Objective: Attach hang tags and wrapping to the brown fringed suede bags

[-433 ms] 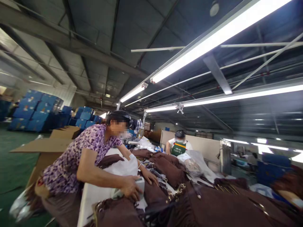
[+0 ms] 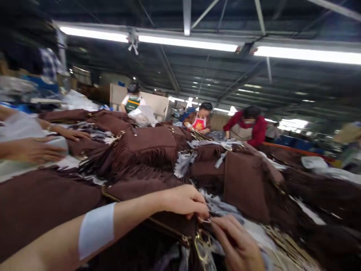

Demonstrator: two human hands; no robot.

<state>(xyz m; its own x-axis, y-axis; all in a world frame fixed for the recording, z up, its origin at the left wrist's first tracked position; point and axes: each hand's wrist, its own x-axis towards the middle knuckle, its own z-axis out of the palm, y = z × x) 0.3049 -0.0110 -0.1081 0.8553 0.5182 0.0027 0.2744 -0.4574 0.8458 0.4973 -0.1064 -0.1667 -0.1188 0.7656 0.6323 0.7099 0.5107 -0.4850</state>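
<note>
Head cam shows both hands working at the near edge of the table, bottom centre. Left hand [image 2: 186, 199] comes in from the left, a pale patch [image 2: 96, 229] stuck on its forearm, fingers curled down and pinching at the top edge of a brown fringed bag [image 2: 158, 188]. Right hand [image 2: 239, 244] sits just right of it at the bottom edge, fingertips pinched toward the left hand's; something small is between them, too blurred to say what. Just below the fingertips I see a gold metal ring [image 2: 201, 244] and a thin gold chain [image 2: 166, 227] running left along the bag's top edge. My read on handling: the bag is soft suede-like fabric, light, floppy, fringe will drag and snag; it won't hold shape if lifted by a corner. Best hold looks like the top edge by the ring or the chain itself, the only stiff parts. More brown bags [image 2: 146, 146] are piled across the table to the far side, with grey paper scraps [image 2: 183, 165] between them. At left, another person's hands [image 2: 36, 150] rest on a white bundle [image 2: 17, 128]. Far side: three workers [image 2: 248, 128] stand at the table under strip lights [image 2: 186, 42].
</note>
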